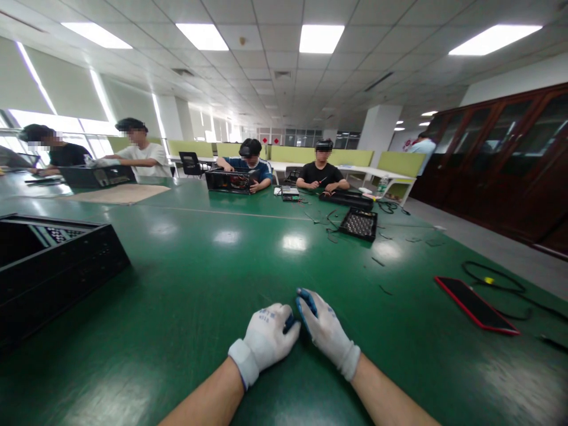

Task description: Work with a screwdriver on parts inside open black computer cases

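Observation:
My left hand [269, 336], in a white glove with blue on its palm side, is low over the green table [186, 260]. Its fingers curl loosely downward, and a gap shows between thumb and forefinger. Close beside it is my right hand [327, 330], gloved alike and turned inward. The right fingers are loosely bent, with the thumb apart from them. Nothing shows in either hand, though the undersides of the left fingers are hidden. The fingertips of the two hands almost meet.
A black metal case [57, 278] stands at the left. Right of my hands lie a red-edged black panel [477, 305] and a black cable [497, 284]. Farther off is a black tray [359, 225]. Across the table, several people work on cases and parts.

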Demonstrator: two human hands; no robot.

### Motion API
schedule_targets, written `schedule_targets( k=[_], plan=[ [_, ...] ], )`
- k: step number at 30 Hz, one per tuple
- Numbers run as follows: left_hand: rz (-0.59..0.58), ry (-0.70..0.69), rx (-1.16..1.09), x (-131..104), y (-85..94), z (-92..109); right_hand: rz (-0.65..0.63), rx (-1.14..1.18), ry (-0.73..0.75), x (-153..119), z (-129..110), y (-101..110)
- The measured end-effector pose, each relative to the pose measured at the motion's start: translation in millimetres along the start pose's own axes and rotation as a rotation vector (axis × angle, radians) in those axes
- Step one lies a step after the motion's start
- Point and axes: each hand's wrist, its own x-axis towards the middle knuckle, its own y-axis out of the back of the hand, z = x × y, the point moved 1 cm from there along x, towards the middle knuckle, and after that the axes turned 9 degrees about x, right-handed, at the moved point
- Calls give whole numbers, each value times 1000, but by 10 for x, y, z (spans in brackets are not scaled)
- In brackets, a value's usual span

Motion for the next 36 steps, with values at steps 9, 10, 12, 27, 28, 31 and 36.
schedule_targets(
  k=[9, 10, 12, 27, 28, 31, 36],
  plan=[
    [0, 22, 4, -10, 55, 5, 7, 5, 17, 14, 54, 4],
    [1, 21, 7, -10, 56, 6, 8, 7, 21, 17, 62, 6],
    [2, 18, 12, -8, 53, 7, 6, 9, 35, 21, 71, 10],
    [-11, 14, 21, -8, 85, 19, 4, -97, 223, 14, 185, 34],
    [-11, 13, 23, -7, 86, 20, -10, -99, 233, 15, 188, 34],
    [-18, 10, 27, -4, 96, 27, -27, -100, 201, 19, 194, 44],
    [-19, 13, 28, -4, 120, 42, -53, -134, 240, 21, 227, 51]
  ],
)
